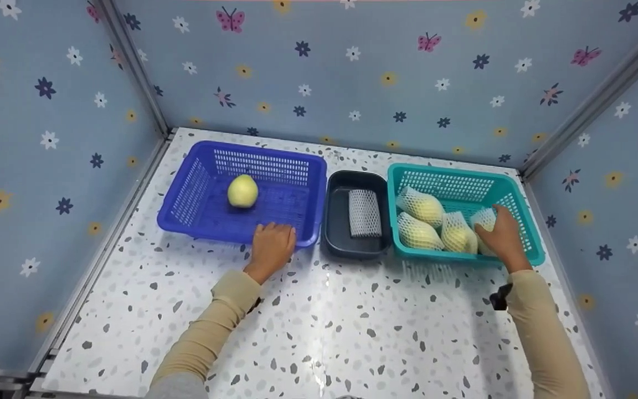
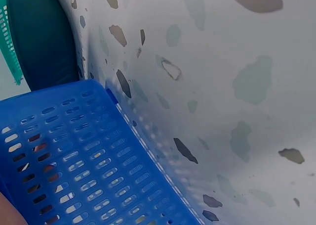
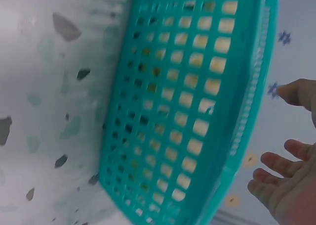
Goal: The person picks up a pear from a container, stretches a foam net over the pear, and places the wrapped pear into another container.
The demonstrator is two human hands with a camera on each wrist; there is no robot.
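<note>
In the head view my left hand [image 1: 273, 246] hooks its fingers over the front rim of the blue basket [image 1: 186, 226]. Skin shows through the basket's slots in the left wrist view. A bare, pear-like yellow fruit [image 1: 242, 192] lies in that basket. My right hand [image 1: 503, 235] reaches over the front right of the teal basket [image 1: 435, 172], thumb and fingers spread about a fruit in white foam net [image 1: 483, 218]. The right wrist view has the fingers [image 3: 276, 178] apart, with nothing visible between them. Several other netted yellow fruits [image 1: 420, 231] lie to its left.
Between the baskets stands a dark tray [image 1: 336, 221] holding a loose white foam net [image 1: 364, 213]. All three containers stand side by side on a speckled white table [image 1: 374, 332]. Flower-patterned panels [image 1: 352, 83] enclose the back and both sides.
</note>
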